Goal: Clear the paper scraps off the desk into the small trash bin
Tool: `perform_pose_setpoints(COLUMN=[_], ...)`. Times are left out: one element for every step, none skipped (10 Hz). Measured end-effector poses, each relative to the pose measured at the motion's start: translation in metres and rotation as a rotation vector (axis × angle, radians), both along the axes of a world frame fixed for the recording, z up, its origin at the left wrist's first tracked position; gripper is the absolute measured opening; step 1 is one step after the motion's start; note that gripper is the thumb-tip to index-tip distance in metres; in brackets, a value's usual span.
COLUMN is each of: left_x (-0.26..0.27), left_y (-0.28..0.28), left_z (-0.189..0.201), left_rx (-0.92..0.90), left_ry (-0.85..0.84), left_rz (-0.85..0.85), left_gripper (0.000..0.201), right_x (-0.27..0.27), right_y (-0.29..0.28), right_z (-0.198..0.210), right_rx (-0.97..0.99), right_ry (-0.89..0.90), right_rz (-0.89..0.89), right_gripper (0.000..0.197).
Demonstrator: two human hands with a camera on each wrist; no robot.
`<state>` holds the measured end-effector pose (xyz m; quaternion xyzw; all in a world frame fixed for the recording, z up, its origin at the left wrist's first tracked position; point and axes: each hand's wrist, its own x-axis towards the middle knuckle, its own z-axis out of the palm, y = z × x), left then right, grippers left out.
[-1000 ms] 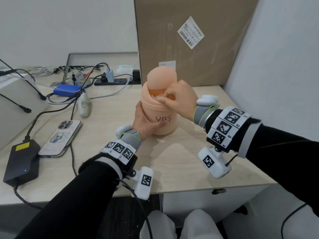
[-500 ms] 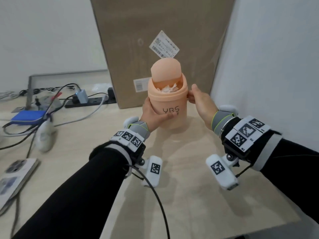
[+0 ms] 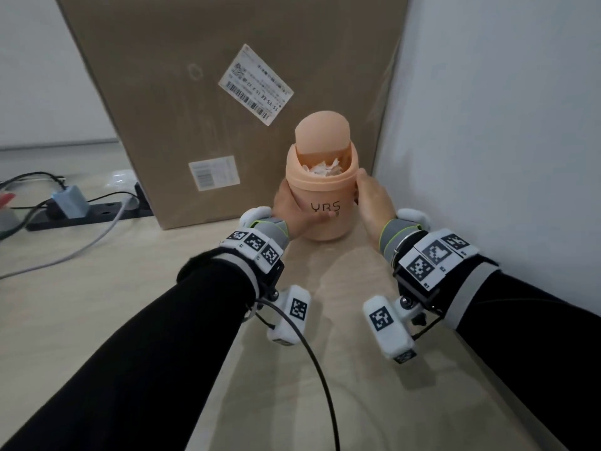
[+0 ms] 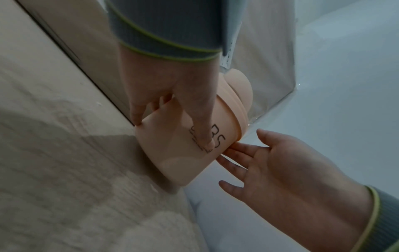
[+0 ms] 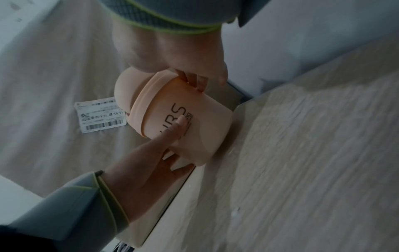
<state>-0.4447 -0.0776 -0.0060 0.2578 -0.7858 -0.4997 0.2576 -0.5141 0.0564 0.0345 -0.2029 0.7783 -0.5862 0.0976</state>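
The small peach trash bin (image 3: 320,203) marked "YRS" stands upright in the desk's back right corner, its swing lid (image 3: 322,133) tipped back. White paper scraps (image 3: 322,169) show in its mouth. My left hand (image 3: 289,209) grips the bin's left side, thumb across the front over the lettering. In the left wrist view that hand (image 4: 172,95) wraps the bin (image 4: 177,153). My right hand (image 3: 370,200) lies against the bin's right side. Its fingers (image 4: 239,150) are nearly straight, tips touching the wall of the bin. No scraps show on the desk.
A tall cardboard box (image 3: 227,92) stands just behind and left of the bin. The white wall (image 3: 487,125) is close on the right. A black power strip (image 3: 87,214), a blue adapter (image 3: 70,200) and cables (image 3: 81,252) lie at the left.
The bin went from mid-desk, up off the surface, to the back right corner by the box. My right hand left the bin's mouth and now lies on its side.
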Motion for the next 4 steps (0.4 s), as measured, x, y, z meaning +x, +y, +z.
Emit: perform_pose_setpoints(left_x=[-0.005, -0.009, -0.003, 0.003], left_y=[0.002, 0.004, 0.01, 0.009], left_z=[-0.007, -0.016, -0.011, -0.004], left_rx=[-0.011, -0.016, -0.041, -0.07], left_ry=[-0.037, -0.024, -0.117, -0.17], left_rz=[0.016, 0.035, 0.019, 0.044], left_gripper=[0.117, 0.124, 0.127, 0.119], right_x=[-0.005, -0.006, -0.001, 0.001], right_y=[0.0, 0.001, 0.005, 0.01], right_z=[-0.008, -0.015, -0.017, -0.008], right_rx=[0.031, 0.053, 0.097, 0.077], right_ry=[0.009, 0.005, 0.016, 0.017], right_rz=[0.004, 0.016, 0.006, -0.08], right_gripper=[0.048, 0.048, 0.05, 0.045])
